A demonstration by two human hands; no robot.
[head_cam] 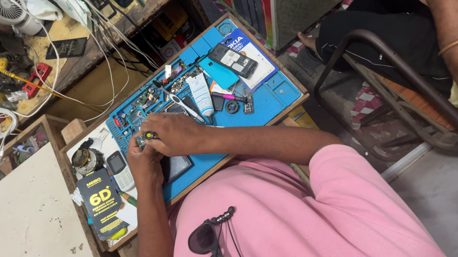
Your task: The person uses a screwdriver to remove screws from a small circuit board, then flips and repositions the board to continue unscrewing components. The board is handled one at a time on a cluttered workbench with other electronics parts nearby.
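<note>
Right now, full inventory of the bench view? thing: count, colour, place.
work mat: 1, blue, on the wooden bench
mobile phone: 1, dark grey, far end of mat
tube: 1, white, mid mat
tweezers: 1, silver, beside the tube
small parts: several, mixed, mat's compartments
keypad phone: 1, silver, off the mat's near end
flat packet: 1, black and yellow, bench corner
fan: 1, white, side shelf
sunglasses: 1, black, on the pink shirt
seated person: 1, beyond the bench
left hand: 1, at a small yellow-tipped part
right hand: 1, pinching the same part
</note>
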